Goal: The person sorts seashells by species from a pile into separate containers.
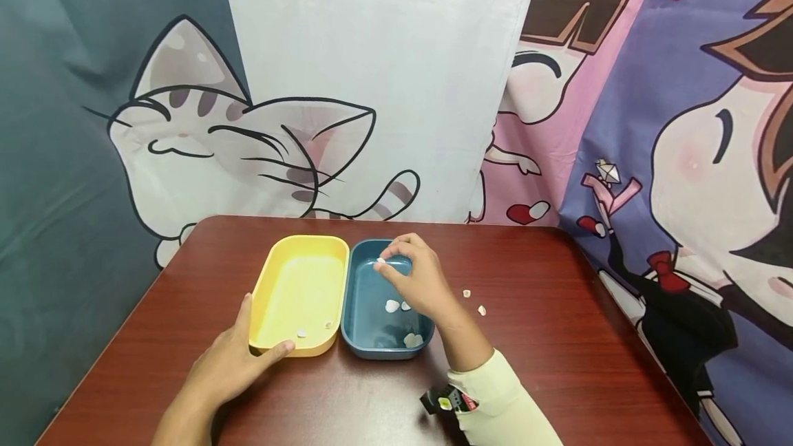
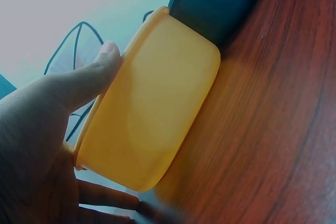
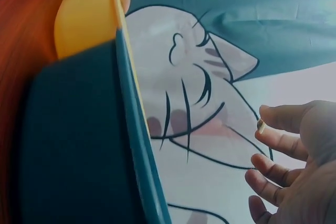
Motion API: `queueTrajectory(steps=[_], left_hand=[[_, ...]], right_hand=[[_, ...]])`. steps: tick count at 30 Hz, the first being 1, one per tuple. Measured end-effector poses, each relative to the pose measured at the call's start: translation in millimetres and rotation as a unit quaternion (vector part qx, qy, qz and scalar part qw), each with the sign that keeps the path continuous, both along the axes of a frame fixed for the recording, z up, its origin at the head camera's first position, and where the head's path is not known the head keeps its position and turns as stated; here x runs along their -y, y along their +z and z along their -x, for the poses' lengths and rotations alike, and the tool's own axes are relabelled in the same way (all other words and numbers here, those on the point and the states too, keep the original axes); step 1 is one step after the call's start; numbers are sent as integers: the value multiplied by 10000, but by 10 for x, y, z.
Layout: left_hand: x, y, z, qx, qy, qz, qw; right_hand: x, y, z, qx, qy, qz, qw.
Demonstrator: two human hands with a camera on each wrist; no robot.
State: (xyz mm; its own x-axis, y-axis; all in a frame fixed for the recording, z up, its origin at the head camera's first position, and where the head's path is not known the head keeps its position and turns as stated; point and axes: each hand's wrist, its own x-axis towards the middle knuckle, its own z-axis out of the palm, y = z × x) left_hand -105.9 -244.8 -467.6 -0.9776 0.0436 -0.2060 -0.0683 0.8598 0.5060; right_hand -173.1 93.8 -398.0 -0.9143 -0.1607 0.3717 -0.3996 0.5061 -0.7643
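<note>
Yellow tray (image 1: 300,284) at left: I see the left hand (image 1: 226,361) spread against its near-left corner, fingers partly hidden. Above the blue tray (image 1: 365,298), the right hand (image 1: 423,282) pinches a white piece (image 1: 381,261), too small to identify, and blocks part of that tray's right side.
</note>
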Motion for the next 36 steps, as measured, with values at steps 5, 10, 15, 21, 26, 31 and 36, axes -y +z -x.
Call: queueTrajectory(steps=[5, 10, 15, 21, 26, 31, 36], left_hand=[[-5, -18, -1, -42, -28, -3, 10000], [-5, -10, -2, -84, -41, -21, 10000], [0, 10, -2, -95, -56, -39, 9999], [-4, 10, 4, -103, -68, -53, 9999], [-13, 11, 9, -132, -79, -43, 9999], [-26, -3, 4, -185, -105, -83, 9997], [-21, 12, -11, -178, -69, -114, 9998]], right_hand=[[172, 32, -6, 94, 115, -61, 9999], [335, 18, -14, 228, 235, -164, 9993], [522, -64, -28, 190, 412, -492, 9978], [684, -139, -80, 368, 476, -834, 9947], [720, -147, -119, 478, 526, -774, 9945], [702, -149, -125, 562, 666, -669, 9939], [693, -142, -123, 613, 857, -535, 9930]])
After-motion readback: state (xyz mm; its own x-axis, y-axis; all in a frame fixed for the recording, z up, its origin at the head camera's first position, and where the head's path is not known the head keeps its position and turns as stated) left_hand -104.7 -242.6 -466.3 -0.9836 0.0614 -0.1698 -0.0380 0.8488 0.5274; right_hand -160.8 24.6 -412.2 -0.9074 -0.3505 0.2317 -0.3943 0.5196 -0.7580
